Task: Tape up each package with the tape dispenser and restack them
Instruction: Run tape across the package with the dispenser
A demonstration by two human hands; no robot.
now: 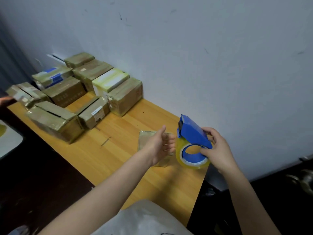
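Note:
My right hand (pixel 216 146) grips the blue tape dispenser (pixel 193 131) with its roll of clear yellowish tape (pixel 193 164), held just above the wooden table (pixel 128 133) near the wall. My left hand (pixel 160 145) is open, fingers straight, just left of the roll and over a crumpled piece of clear tape or film (pixel 144 138) lying on the table. Several cardboard packages (pixel 71 94) wrapped in tape stand grouped at the far left end of the table. The nearest one (pixel 54 121) has a slit open along its top.
A grey-blue wall (pixel 203 65) runs along the table's far side. A pale plastic bag (pixel 144 219) lies at the near edge below my arms. Another person's fingers (pixel 5 100) show at the left edge by a package. Dark floor lies on both sides.

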